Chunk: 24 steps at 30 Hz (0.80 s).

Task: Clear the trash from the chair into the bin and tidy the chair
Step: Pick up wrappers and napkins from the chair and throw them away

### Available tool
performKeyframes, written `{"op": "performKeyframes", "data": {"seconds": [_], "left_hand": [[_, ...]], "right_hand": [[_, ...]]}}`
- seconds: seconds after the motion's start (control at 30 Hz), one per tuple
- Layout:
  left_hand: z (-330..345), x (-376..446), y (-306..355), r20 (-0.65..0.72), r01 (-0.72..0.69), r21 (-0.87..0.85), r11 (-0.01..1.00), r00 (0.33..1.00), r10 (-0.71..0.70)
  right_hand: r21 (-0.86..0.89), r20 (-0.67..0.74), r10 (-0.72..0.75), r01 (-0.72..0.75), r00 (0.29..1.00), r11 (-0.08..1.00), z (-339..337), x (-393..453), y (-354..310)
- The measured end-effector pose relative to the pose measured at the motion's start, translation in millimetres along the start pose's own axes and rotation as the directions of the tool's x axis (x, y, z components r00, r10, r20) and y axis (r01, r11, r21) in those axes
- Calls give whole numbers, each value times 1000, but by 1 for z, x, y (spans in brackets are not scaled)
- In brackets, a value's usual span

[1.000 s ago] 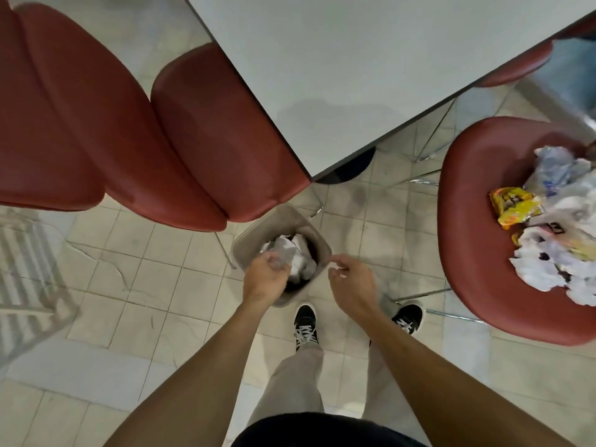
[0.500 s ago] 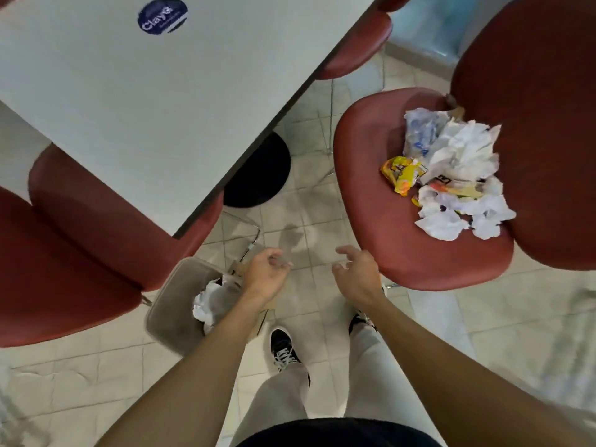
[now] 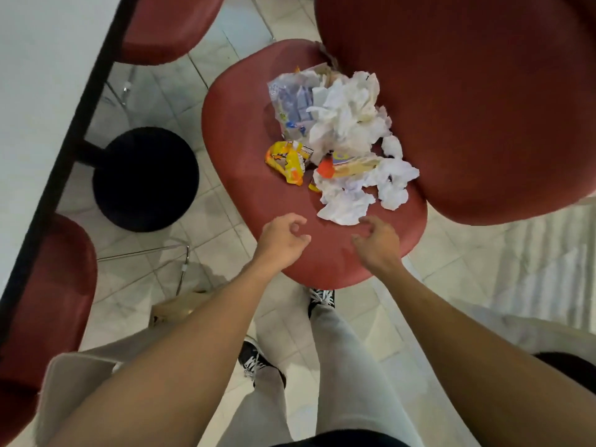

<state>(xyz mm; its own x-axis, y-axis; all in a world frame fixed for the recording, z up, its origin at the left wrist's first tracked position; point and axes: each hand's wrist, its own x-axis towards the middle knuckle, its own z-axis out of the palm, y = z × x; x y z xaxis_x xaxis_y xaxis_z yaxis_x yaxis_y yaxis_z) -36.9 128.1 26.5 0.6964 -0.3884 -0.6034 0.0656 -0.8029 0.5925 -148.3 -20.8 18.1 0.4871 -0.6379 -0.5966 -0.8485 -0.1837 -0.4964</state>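
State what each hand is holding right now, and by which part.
Nothing is held. The left hand and right hand hover loosely curled over the front of the chair seat, short of the trash, touching none of it.

A cafeteria or canteen-style eating area: several matching red moulded chairs (image 3: 245, 195) on thin metal legs ring a white pedestal table (image 3: 38, 91) with a round black base (image 3: 145, 179), on pale tiled floor (image 3: 206, 250).
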Motion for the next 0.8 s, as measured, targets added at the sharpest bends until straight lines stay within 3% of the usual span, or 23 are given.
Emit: {"op": "performKeyframes", "data": {"seconds": [0.23, 0.3, 0.5, 0.8], "left_hand": [[68, 77, 39, 202, -235, 270, 934, 962, 184], [81, 93, 47, 286, -333, 388, 859, 930, 231], [104, 127, 61, 467, -452, 642, 619, 871, 152], [122, 136, 48, 420, -390, 610, 690, 897, 136]], "right_hand": [[-40, -44, 41, -43, 998, 998, -30, 91, 38], [-97, -29, 20, -23, 999, 995, -34, 110, 43], [-249, 47, 0, 11, 999, 968, -34, 156, 46], [-243, 26, -11, 17, 1000, 970, -17, 150, 65]]}}
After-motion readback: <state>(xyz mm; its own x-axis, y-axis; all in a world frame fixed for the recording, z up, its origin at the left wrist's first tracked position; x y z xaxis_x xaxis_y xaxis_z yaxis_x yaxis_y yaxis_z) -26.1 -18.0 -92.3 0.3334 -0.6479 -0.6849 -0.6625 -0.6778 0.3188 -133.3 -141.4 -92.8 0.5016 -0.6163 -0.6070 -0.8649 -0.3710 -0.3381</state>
